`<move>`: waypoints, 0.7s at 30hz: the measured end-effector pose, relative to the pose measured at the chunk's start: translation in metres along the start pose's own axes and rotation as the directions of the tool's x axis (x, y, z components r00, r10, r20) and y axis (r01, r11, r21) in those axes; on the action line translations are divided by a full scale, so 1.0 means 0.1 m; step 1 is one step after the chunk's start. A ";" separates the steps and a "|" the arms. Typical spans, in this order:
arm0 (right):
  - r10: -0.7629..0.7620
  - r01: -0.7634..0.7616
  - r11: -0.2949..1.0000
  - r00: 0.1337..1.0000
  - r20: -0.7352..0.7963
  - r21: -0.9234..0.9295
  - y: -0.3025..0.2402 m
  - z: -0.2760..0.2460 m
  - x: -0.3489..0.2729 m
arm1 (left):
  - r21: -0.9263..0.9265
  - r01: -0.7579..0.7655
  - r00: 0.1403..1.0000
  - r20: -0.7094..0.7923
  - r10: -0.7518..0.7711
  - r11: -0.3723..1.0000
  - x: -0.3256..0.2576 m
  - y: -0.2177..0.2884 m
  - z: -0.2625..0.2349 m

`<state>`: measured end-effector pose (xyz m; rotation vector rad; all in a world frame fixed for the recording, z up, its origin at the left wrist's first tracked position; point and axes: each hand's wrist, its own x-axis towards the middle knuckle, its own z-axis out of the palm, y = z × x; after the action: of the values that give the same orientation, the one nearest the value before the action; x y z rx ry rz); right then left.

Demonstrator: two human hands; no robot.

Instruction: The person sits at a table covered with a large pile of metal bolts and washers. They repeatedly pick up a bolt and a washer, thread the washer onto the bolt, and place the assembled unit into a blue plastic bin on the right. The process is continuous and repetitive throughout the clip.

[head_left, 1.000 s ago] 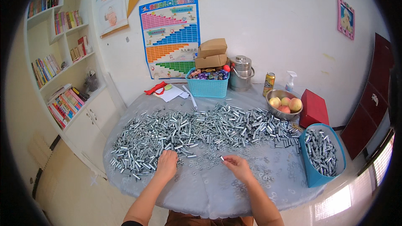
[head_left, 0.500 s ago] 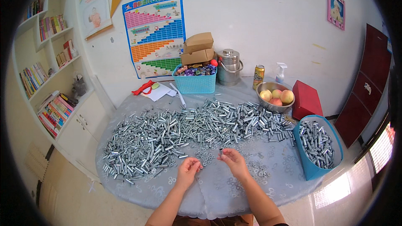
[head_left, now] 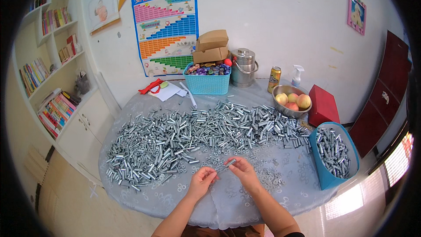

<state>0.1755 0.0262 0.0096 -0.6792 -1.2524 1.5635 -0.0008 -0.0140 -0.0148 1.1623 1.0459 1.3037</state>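
Observation:
A wide heap of small silver metal sleeves covers the round table. Both my hands meet near the table's front edge. My right hand holds one silver sleeve by its end, tilted up to the right. My left hand pinches at the lower end of that same sleeve, fingers closed; whether it holds a small washer I cannot tell. Loose washers lie scattered on the cloth around my hands.
A blue bin with several sleeves stands at the right edge. Behind lie a red box, a metal bowl of peaches, a can, a spray bottle, a steel pot, a teal basket and cardboard boxes. White shelves stand left.
My left hand left the heap and came in to meet my right hand. The right hand now holds a sleeve between both hands. The view shifted slightly.

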 end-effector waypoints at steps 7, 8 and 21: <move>0.006 0.013 0.970 0.997 0.078 -0.243 0.23 -0.01 0.01 | -0.193 0.089 0.996 -0.006 -0.091 0.977 -0.02 0.08 0.04; -0.045 0.066 0.950 0.996 0.075 -0.307 0.19 0.01 0.01 | -0.258 0.114 0.993 -0.006 -0.120 0.959 -0.02 0.13 0.06; -0.203 0.070 0.830 0.962 -0.183 -0.553 -0.10 -0.20 0.03 | -0.243 0.142 0.972 -0.149 -0.182 0.960 0.05 0.09 -0.04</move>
<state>0.1953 0.0367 0.0128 -1.0737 -1.5364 0.9635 -0.0058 -0.0096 -0.0061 0.7847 1.0573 1.3699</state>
